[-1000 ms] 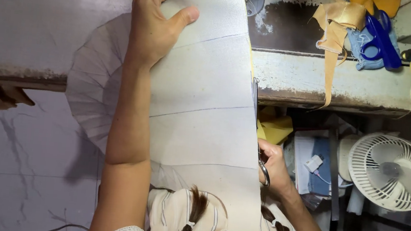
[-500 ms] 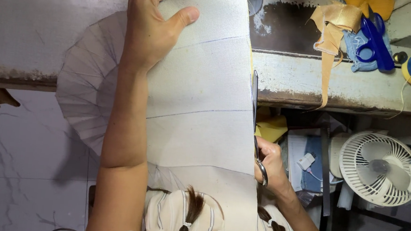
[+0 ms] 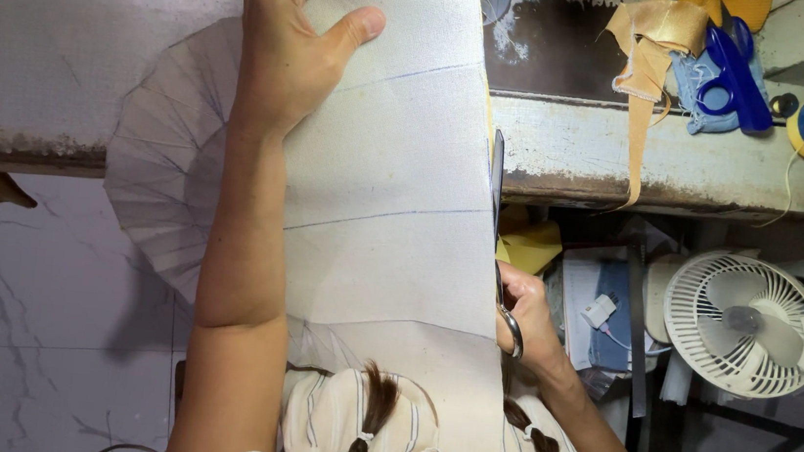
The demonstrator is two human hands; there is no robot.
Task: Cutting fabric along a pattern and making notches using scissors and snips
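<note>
Your left hand (image 3: 290, 58) presses flat on the white fabric (image 3: 393, 215) draped over the worktop (image 3: 76, 37); your right hand (image 3: 526, 317) grips scissors (image 3: 497, 235) at its edge. Unsupported overhang could sag, dragging the cut crooked.

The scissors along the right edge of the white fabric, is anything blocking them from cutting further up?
Nothing visible does. The scissors in the right hand run along the white fabric edge; the tan strip hangs farther right, apart. The left hand presses the fabric well to the left.
</note>
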